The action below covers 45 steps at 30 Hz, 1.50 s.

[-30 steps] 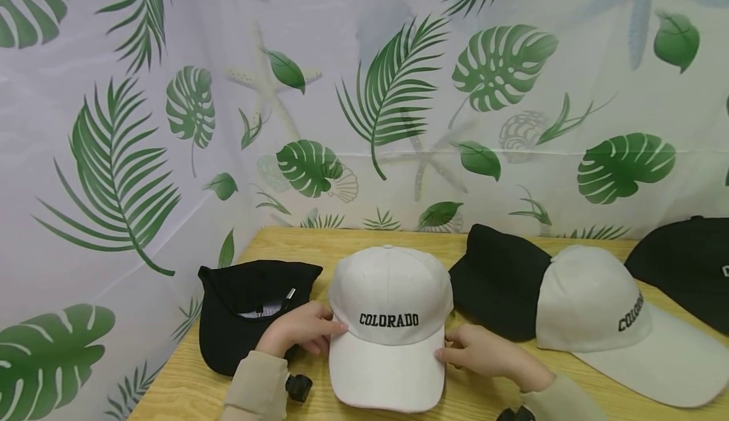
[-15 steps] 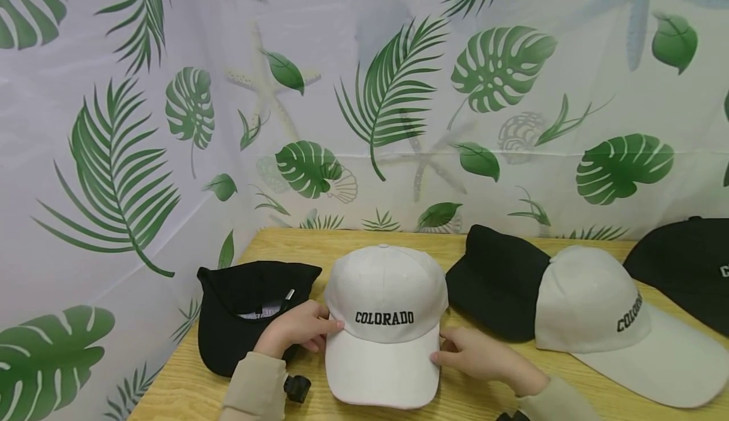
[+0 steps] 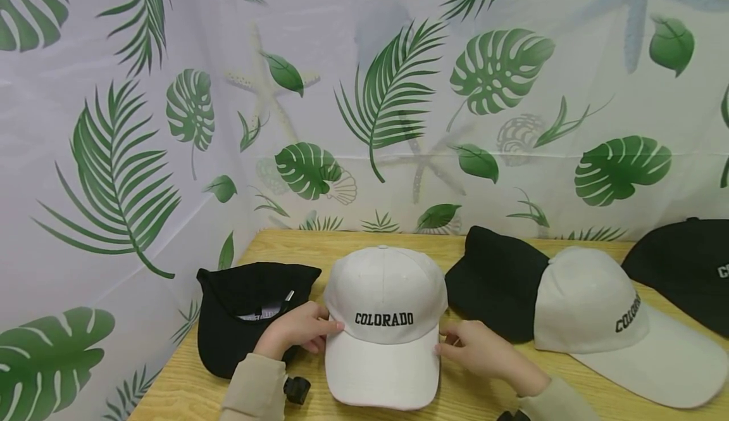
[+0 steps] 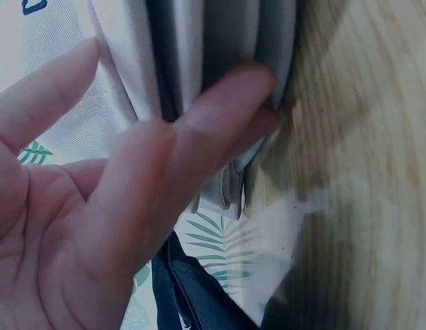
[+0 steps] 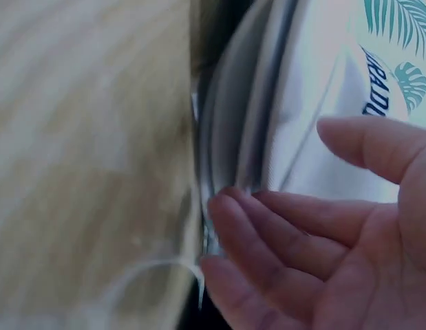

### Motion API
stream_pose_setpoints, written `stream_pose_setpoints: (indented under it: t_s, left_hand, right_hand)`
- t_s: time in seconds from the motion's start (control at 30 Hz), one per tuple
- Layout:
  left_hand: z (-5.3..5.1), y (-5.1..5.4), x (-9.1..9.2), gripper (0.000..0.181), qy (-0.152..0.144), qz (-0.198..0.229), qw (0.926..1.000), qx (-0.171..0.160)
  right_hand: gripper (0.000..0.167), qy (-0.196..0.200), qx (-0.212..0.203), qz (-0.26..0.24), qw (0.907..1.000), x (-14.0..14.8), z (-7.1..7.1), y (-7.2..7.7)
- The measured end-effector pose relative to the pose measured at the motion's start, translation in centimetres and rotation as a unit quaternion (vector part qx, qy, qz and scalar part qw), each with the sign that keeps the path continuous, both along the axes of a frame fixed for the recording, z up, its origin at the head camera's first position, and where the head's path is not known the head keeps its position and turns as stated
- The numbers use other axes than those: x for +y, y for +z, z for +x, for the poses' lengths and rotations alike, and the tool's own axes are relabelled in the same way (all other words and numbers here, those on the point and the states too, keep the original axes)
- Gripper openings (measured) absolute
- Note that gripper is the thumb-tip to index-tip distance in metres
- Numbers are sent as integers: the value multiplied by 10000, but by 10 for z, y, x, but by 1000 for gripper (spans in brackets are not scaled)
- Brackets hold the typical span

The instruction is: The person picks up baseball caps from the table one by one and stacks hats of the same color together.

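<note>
The white cap (image 3: 387, 291) sits crown up on a wooden table (image 3: 296, 242), between the two hands, its brim pointing toward my head camera. At the left I see a black cap (image 3: 224, 339) tipped so its dark hollow shows, with a pale label and a small bright strip inside. Next comes the left hand (image 3: 299, 329), out of a tan sleeve (image 3: 253, 383); its fingers reach out fairly straight at the cap's side, and its thumb tip lies by the seam where brim meets crown. The cap itself looks smooth and clean, its crown rounded under a small top button, with COLORADO arched in black block capitals above a broad, gently curved brim. Both wrist feeds show me several layered edges, pale and dark, along its sides. On the other side, the right hand (image 3: 475, 348) has loosely extended fingers near those edges, the thumb beside the brim; I cannot tell how firmly either hand presses. Farther right I see a second black cap (image 3: 501, 285), an off-white cap (image 3: 592, 301) overlapping it, and a third black cap (image 3: 680, 259) cut off by my view.
</note>
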<state>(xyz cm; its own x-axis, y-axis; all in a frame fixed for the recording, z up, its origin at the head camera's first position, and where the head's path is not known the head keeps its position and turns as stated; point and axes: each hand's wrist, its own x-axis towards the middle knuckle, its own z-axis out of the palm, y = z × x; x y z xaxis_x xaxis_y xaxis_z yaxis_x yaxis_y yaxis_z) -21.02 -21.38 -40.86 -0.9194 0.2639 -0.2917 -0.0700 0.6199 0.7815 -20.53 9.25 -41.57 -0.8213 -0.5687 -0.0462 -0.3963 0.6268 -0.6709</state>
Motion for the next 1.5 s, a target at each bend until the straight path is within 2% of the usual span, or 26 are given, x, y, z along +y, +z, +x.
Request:
stream_pose_setpoints:
  t_s: [0.13, 0.23, 0.37, 0.5, 0.57, 0.8, 1.03, 1.2, 1.3, 1.4, 1.43, 1.5]
  left_hand:
    - [0, 0, -1, 22, -13, 31, 10000, -20]
    - [0, 0, -1, 22, -25, 48, 10000, -21]
    - [2, 2, 1, 20, -37, 26, 10000, 1]
    - [4, 5, 2, 20, -37, -34, 10000, 37]
    - [4, 5, 2, 20, -25, -49, 10000, 35]
    - [3, 3, 0, 20, -29, -11, 10000, 74]
    - [2, 1, -1, 20, -27, -33, 9999, 120]
    - [2, 2, 0, 20, -39, -8, 9999, 100]
    - [2, 3, 0, 20, -33, 26, 10000, 79]
    - [2, 3, 1, 20, -54, 52, 9999, 89]
    - [2, 3, 1, 20, -54, 51, 9999, 93]
    - [2, 2, 1, 20, -69, 44, 9999, 113]
  right_hand:
    - [11, -945, 408, 269, 9943, 1, 1, 9]
    - [5, -1418, 1063, 550, 9826, 7, 2, 16]
    - [6, -1625, 1992, 766, 9634, 22, 2, 20]
    - [7, -1681, 2419, 692, 9531, 43, 2, 21]
    - [6, -1743, 2438, 681, 9516, 54, 3, 23]
    - [6, -2099, 2125, 805, 9509, 97, 11, 30]
    - [16, -2701, 1962, 1203, 9349, 145, 13, 25]
    - [18, -3225, 2009, 1402, 9143, 190, 0, 2]
    - [22, -3591, 2033, 1402, 9000, 227, -18, -26]
    - [24, -3869, 2000, 1047, 8941, 255, -28, -42]
    - [22, -3979, 2052, 910, 8895, 262, -30, -47]
    - [19, -4229, 2024, 681, 8806, 270, -29, -46]
